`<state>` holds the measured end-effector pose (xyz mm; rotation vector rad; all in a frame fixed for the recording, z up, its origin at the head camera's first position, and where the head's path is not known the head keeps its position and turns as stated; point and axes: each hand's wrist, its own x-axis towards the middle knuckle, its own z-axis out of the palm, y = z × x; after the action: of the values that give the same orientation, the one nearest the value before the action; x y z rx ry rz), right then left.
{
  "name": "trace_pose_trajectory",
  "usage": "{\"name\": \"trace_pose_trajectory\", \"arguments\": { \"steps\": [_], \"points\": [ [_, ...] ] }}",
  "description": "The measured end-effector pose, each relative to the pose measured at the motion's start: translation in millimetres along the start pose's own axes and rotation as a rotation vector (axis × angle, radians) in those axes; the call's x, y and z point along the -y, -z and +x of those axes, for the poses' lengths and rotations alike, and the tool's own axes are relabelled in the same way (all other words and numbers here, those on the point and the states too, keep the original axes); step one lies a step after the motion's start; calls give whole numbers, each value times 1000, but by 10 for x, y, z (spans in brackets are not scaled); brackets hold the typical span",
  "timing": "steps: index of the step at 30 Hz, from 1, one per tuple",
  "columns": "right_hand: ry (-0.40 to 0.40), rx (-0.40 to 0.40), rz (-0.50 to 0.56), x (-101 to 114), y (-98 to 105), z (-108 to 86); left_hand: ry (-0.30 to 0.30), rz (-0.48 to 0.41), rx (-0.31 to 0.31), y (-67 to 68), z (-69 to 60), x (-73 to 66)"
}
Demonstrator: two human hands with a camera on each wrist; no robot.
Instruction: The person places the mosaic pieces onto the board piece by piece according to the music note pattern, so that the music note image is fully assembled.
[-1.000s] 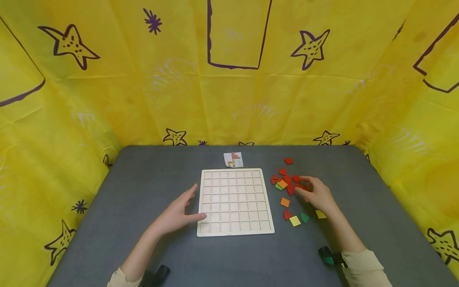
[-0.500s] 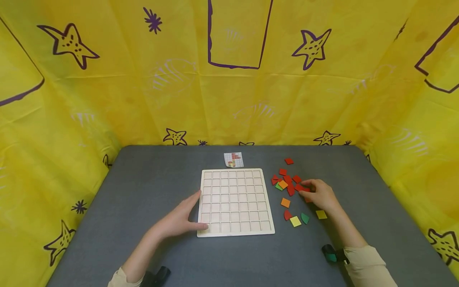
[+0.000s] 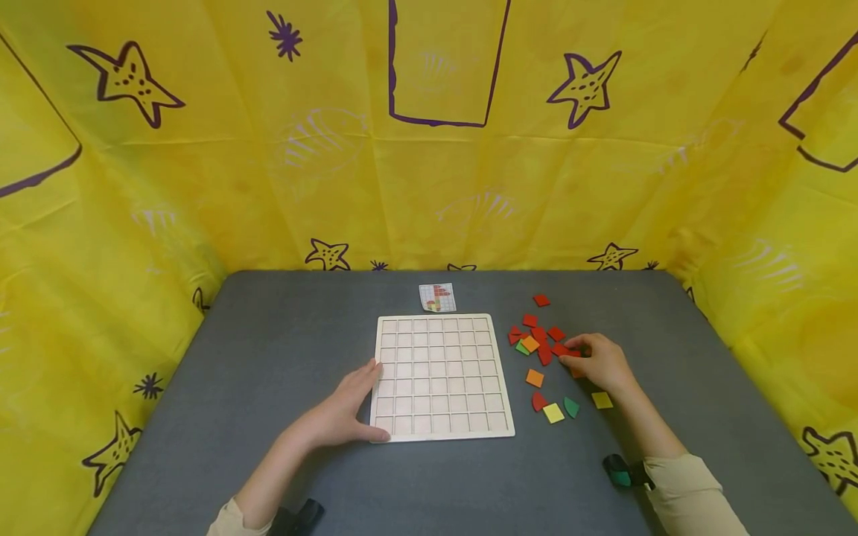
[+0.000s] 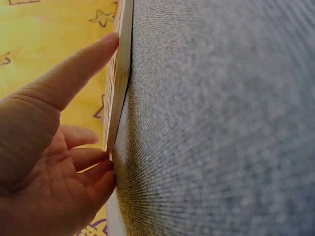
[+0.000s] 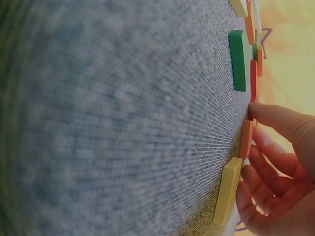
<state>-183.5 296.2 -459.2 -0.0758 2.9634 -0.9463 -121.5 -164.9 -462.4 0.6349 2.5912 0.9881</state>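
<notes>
On the dark grey table (image 3: 295,320), a pale square board (image 3: 438,383) marked with a grid lies flat near the middle, a small printed card (image 3: 437,298) just beyond its far edge. The card carries a grid too, with red and yellow patches; its finer detail is too small to read.

The left hand (image 3: 345,409) lies along the board's left side, thumb spread wide from the fingers. Its thumb touches the near left corner and its fingertips meet the left edge farther up — gently bent, touching the board rather than gripping it.

To the right of the board, loose red pieces (image 3: 544,356) lie in a cluster. The right hand (image 3: 599,366) reaches their right side, fingers loosely curved, thumb and forefinger slightly apart with red between them — whether they pinch a piece, I cannot tell. An orange piece (image 5: 246,139) sits just under that hand, and a yellow piece (image 3: 602,400) lies near its wrist.

Nearer the person are a red quarter-round piece (image 3: 539,402), a pale yellow square (image 3: 553,413) and a dark green piece (image 3: 571,407). Behind the table hangs a yellow cloth (image 3: 436,186) with purple starfish.
</notes>
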Motion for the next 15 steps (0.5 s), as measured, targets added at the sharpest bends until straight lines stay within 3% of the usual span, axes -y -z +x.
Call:
{"name": "trace_pose_trajectory", "arguments": {
  "steps": [10,15],
  "points": [
    [-32,-13,-16,26,11,-3,16,12,26,-4,-6,-16],
    [-1,-46,10,127,2,-4,17,19,36,-5,-9,-15]
  ]
}}
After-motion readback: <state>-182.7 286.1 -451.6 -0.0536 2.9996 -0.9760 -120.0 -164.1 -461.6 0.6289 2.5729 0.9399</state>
